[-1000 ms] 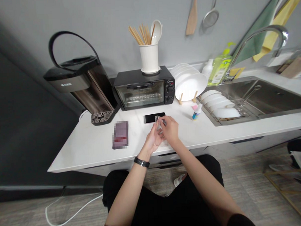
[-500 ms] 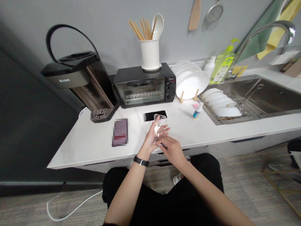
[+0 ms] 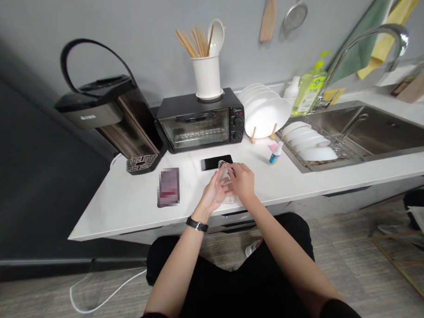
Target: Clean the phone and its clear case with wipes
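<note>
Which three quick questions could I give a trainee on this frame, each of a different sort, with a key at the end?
1. Multiple choice: what does the left hand hold, with the right hand at its upper edge?
A) the small spray bottle
B) a clear case
C) a white plate

2. True or false: the phone lies on the counter, outside the clear case.

3. Fill in the blank: the white holder with the chopsticks stands on top of the ____.

Key:
1. B
2. True
3. toaster oven
</note>
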Tool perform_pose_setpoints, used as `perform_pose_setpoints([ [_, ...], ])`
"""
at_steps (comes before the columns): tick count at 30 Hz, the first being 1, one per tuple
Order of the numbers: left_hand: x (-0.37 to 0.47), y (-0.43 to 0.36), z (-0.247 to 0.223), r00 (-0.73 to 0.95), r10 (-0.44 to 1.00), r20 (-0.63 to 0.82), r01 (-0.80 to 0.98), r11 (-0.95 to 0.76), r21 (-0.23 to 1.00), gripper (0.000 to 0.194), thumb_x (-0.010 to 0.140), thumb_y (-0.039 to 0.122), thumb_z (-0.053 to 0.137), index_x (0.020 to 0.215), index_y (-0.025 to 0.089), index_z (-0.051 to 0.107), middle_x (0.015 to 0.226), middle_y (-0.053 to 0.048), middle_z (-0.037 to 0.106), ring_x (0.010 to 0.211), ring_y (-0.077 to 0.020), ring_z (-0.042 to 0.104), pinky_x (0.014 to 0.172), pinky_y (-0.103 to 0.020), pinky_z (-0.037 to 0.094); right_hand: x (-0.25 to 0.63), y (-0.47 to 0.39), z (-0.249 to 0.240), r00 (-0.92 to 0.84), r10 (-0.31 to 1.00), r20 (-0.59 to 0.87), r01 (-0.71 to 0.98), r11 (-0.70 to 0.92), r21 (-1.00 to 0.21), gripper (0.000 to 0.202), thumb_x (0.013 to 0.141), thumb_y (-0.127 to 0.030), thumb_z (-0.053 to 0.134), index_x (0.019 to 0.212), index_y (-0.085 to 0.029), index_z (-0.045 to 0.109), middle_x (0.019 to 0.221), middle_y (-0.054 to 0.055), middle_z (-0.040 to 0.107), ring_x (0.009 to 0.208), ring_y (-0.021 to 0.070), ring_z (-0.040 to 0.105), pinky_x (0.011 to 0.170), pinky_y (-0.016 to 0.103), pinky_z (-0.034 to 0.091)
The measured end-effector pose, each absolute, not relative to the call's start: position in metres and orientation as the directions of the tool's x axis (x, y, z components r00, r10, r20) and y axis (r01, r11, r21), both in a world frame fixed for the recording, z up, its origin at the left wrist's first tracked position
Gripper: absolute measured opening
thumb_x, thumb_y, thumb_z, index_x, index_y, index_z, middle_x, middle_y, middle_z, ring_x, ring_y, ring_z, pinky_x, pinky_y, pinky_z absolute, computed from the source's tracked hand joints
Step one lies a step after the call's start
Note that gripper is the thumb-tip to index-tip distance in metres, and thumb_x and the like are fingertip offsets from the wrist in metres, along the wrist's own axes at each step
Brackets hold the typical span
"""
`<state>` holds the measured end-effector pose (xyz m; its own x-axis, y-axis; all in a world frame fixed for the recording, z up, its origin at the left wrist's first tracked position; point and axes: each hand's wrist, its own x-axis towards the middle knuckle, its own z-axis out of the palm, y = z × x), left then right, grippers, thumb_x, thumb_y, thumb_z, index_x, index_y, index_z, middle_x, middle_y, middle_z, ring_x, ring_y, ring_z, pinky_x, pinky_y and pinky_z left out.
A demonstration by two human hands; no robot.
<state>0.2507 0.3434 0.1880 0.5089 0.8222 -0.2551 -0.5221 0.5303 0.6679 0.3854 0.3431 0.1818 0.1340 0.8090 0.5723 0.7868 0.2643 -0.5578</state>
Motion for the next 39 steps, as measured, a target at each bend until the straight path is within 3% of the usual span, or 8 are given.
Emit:
perform_pose_setpoints([
  [4, 0.251, 0.346, 0.187, 0.519, 0.801, -0.299, -0.5, 0.568, 0.654, 0.054, 0.108, 0.051, 0.046, 0.157, 0.03, 0.049, 0.091, -0.006, 0.071, 0.077, -0.0193, 0.071, 0.076, -0.033, 0.058, 0.379, 0.35, 0.189, 0.191, 0.77, 0.608, 0.687, 0.338, -0.643, 0.02, 0.105, -0.024, 0.055, 0.103, -0.023, 0.075, 0.101, 0.008, 0.078, 0.095, 0.0246, 0.07, 0.085, 0.035, 0.052],
  [8, 0.252, 0.346, 0.186, 0.504, 0.807, -0.308, -0.539, 0.572, 0.619, 0.048, 0.11, 0.047, 0.042, 0.149, 0.023, 0.056, 0.088, -0.005, 0.073, 0.072, -0.0164, 0.07, 0.073, -0.028, 0.057, 0.374, 0.344, 0.193, 0.09, 0.81, 0.58, 0.643, 0.397, -0.655, 0.019, 0.103, -0.022, 0.056, 0.102, -0.024, 0.075, 0.103, 0.007, 0.079, 0.098, 0.0242, 0.072, 0.089, 0.035, 0.054],
  [13, 0.249, 0.344, 0.185, 0.469, 0.846, -0.255, -0.609, 0.518, 0.6, 0.054, 0.109, 0.045, 0.044, 0.161, 0.031, 0.047, 0.121, -0.007, 0.076, 0.097, -0.0173, 0.075, 0.088, -0.027, 0.057, 0.371, 0.317, 0.185, -0.151, 0.836, 0.528, 0.63, 0.493, -0.601, 0.016, 0.1, -0.016, 0.061, 0.101, -0.024, 0.075, 0.101, 0.006, 0.08, 0.096, 0.0236, 0.073, 0.088, 0.035, 0.054],
  [19, 0.248, 0.335, 0.188, 0.433, 0.873, -0.224, -0.576, 0.46, 0.676, 0.067, 0.107, 0.056, 0.046, 0.169, 0.034, 0.031, 0.119, -0.013, 0.075, 0.116, -0.0269, 0.074, 0.092, -0.035, 0.059, 0.376, 0.273, 0.176, -0.257, 0.825, 0.503, 0.611, 0.542, -0.578, 0.011, 0.1, -0.015, 0.066, 0.099, -0.023, 0.073, 0.1, 0.005, 0.078, 0.096, 0.0223, 0.073, 0.084, 0.032, 0.054],
  [25, 0.253, 0.332, 0.195, 0.385, 0.893, -0.234, -0.598, 0.434, 0.674, 0.061, 0.11, 0.053, 0.037, 0.169, 0.037, 0.03, 0.117, -0.013, 0.073, 0.109, -0.024, 0.075, 0.073, -0.026, 0.058, 0.382, 0.266, 0.18, -0.181, 0.875, 0.449, 0.828, 0.382, -0.411, 0.007, 0.099, -0.014, 0.068, 0.099, -0.02, 0.071, 0.096, 0.007, 0.077, 0.093, 0.0257, 0.069, 0.078, 0.034, 0.051],
  [29, 0.252, 0.334, 0.194, 0.412, 0.881, -0.234, -0.627, 0.46, 0.629, 0.057, 0.111, 0.048, 0.04, 0.167, 0.034, 0.036, 0.1, -0.007, 0.074, 0.078, -0.0145, 0.072, 0.066, -0.021, 0.054, 0.381, 0.289, 0.188, -0.13, 0.878, 0.461, 0.888, 0.31, -0.34, 0.011, 0.1, -0.012, 0.063, 0.098, -0.021, 0.07, 0.098, 0.008, 0.076, 0.094, 0.0252, 0.066, 0.075, 0.033, 0.047],
  [31, 0.251, 0.336, 0.192, 0.445, 0.866, -0.227, -0.622, 0.481, 0.618, 0.054, 0.111, 0.045, 0.042, 0.163, 0.033, 0.042, 0.091, -0.003, 0.072, 0.067, -0.0122, 0.066, 0.069, -0.023, 0.055, 0.382, 0.304, 0.191, -0.093, 0.875, 0.474, 0.896, 0.281, -0.342, 0.013, 0.101, -0.011, 0.061, 0.099, -0.021, 0.07, 0.097, 0.007, 0.075, 0.094, 0.0247, 0.065, 0.075, 0.032, 0.046],
  [39, 0.252, 0.343, 0.183, 0.498, 0.822, -0.275, -0.584, 0.552, 0.595, 0.046, 0.108, 0.049, 0.05, 0.148, 0.027, 0.055, 0.092, -0.004, 0.073, 0.075, -0.0174, 0.072, 0.075, -0.03, 0.058, 0.372, 0.35, 0.201, 0.046, 0.813, 0.58, 0.798, 0.319, -0.511, 0.018, 0.102, -0.013, 0.057, 0.106, -0.021, 0.073, 0.103, 0.007, 0.077, 0.096, 0.0242, 0.067, 0.083, 0.033, 0.049],
])
